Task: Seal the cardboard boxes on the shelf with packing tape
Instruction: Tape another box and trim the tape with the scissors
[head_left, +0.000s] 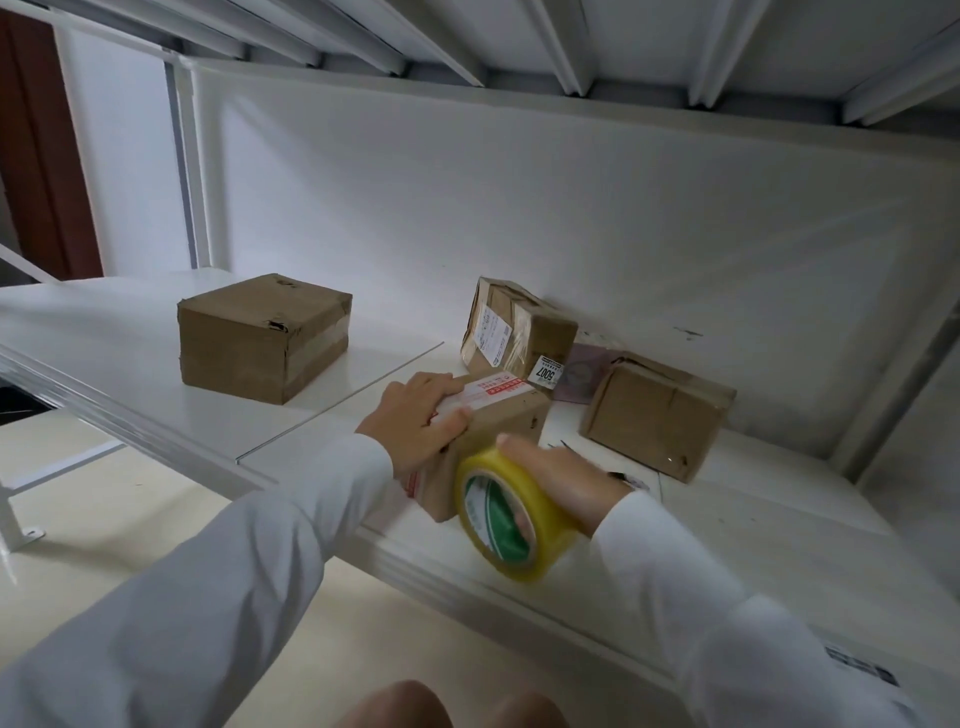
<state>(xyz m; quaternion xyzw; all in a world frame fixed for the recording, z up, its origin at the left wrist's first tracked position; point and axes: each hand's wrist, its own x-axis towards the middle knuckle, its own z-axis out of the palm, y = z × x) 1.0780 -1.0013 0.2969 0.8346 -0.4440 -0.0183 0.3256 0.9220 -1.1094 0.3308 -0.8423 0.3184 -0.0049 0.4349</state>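
Observation:
A small cardboard box (511, 421) with a red-and-white printed strip on top sits at the front edge of the white shelf (130, 332). My left hand (415, 415) lies over its near top, thumb curled against the side, holding it. My right hand (563, 475) grips a yellow roll of packing tape (511, 525) with a green-and-white core, held against the box's near right side. Further boxes stand on the shelf: a larger one (262, 338) at left, a taped one (514, 327) leaning against the back wall, and one (657, 413) at right.
A pinkish flat packet (584, 376) lies between the back boxes. The shelf above (519, 47) hangs low overhead. White uprights (200, 171) stand at the left, and a pale floor (104, 519) shows below the shelf edge.

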